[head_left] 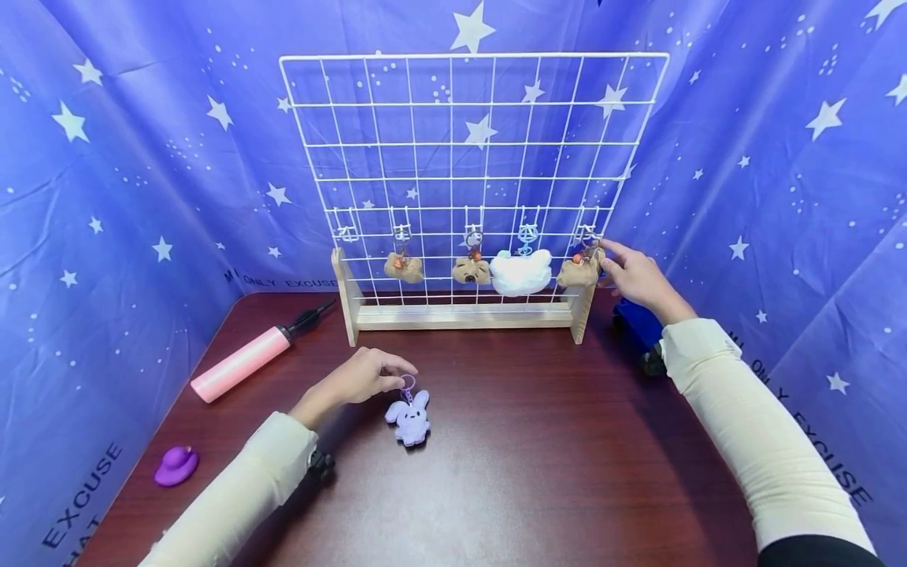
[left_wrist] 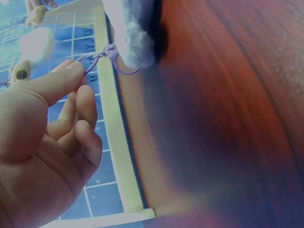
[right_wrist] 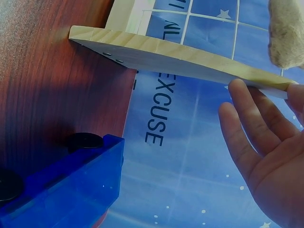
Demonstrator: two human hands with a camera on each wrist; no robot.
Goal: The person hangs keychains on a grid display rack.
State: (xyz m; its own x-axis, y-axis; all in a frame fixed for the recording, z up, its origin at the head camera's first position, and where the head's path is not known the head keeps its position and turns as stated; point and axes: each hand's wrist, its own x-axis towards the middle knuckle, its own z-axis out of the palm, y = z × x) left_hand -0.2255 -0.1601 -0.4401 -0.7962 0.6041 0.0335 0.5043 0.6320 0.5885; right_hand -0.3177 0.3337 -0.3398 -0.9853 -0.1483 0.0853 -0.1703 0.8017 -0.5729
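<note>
My left hand (head_left: 361, 376) pinches the purple ring of a lavender bunny plush keychain (head_left: 411, 421) between thumb and index finger. The bunny hangs close over the table; in the left wrist view its furry body (left_wrist: 137, 47) shows partly. At the right end of a white wire grid rack (head_left: 468, 144), my right hand (head_left: 641, 279) has its fingers, fairly straight, at the wooden side support (right_wrist: 190, 59). Beside it hangs a brown plush keychain (head_left: 577, 272). Another brown plush (head_left: 404, 268), a brown face plush (head_left: 471, 270) and a white fluffy plush (head_left: 520, 273) hang from hooks farther left.
A hook (head_left: 347, 234) at the rack's left end carries no plush. On the table (head_left: 510, 441) lie a pink hand pump (head_left: 244, 362) and a purple hat-shaped item (head_left: 176, 465) at left. A blue wheeled toy (head_left: 638, 324) stands below my right forearm. Starry blue curtains surround the table.
</note>
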